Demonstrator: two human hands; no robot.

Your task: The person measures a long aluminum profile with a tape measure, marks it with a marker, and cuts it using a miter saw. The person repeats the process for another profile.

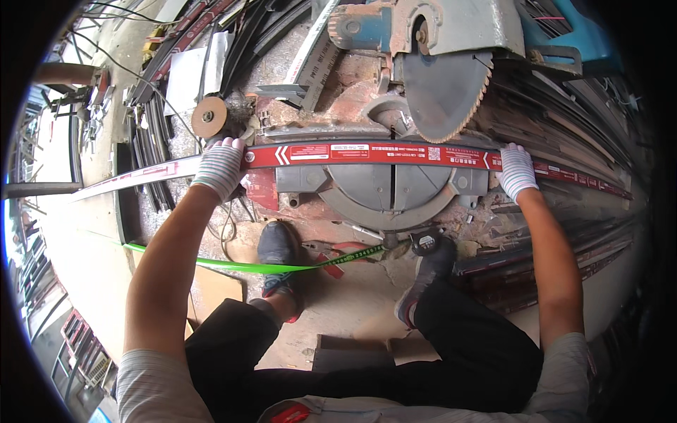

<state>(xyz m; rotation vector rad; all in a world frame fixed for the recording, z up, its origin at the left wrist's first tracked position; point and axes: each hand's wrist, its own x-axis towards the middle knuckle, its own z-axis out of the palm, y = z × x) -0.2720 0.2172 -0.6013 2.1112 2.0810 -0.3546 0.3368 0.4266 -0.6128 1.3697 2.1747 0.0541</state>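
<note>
Red strip [377, 154] lies across the saw base [300, 180], near its back edge, overhanging left and right edges. Left hand [220, 168] and right hand [518, 169] both curled closed on it. Probably light, springy, slick-faced; wide-spaced holds look best.

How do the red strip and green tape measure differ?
The strip looks mostly red; the tape measure mostly green. The left hand and right hand hold the strip; neither touches the tape measure. The strip looks broader than the tape measure. Both look long and narrow.
</note>
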